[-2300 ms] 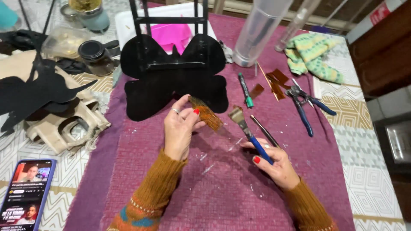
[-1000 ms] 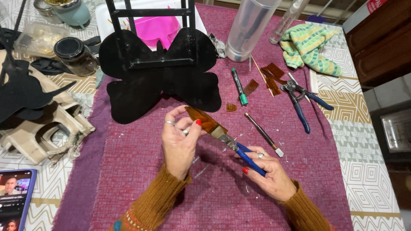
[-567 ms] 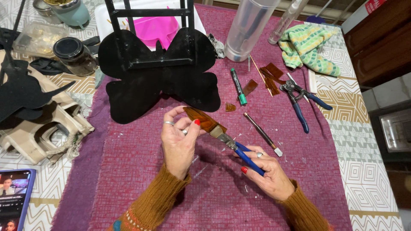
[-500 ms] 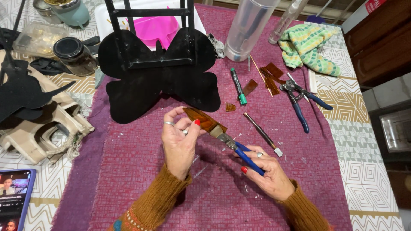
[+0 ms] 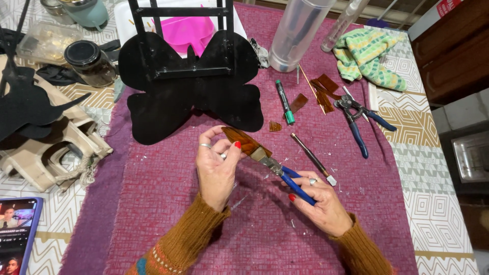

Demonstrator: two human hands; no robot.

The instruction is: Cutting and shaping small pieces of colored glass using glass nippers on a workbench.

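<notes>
Nearest me, my right hand (image 5: 318,201) is closed around the blue handles of the pliers (image 5: 285,175), whose metal tip bites the near edge of the amber glass (image 5: 244,142). My left hand (image 5: 218,165) pinches that glass between thumb and fingers, lifted just above the purple mat (image 5: 254,239). Over the last second the grip has hardly shifted; two seconds back both hands worked lower and further right, with the glass near the mat, so I judge the piece has been raised and lined up for a break or nibble. Further off lie a thin cutter (image 5: 311,158), a green marker (image 5: 284,101), amber offcuts (image 5: 322,89), a second pair of pliers (image 5: 356,119) and the black butterfly (image 5: 193,91).
</notes>
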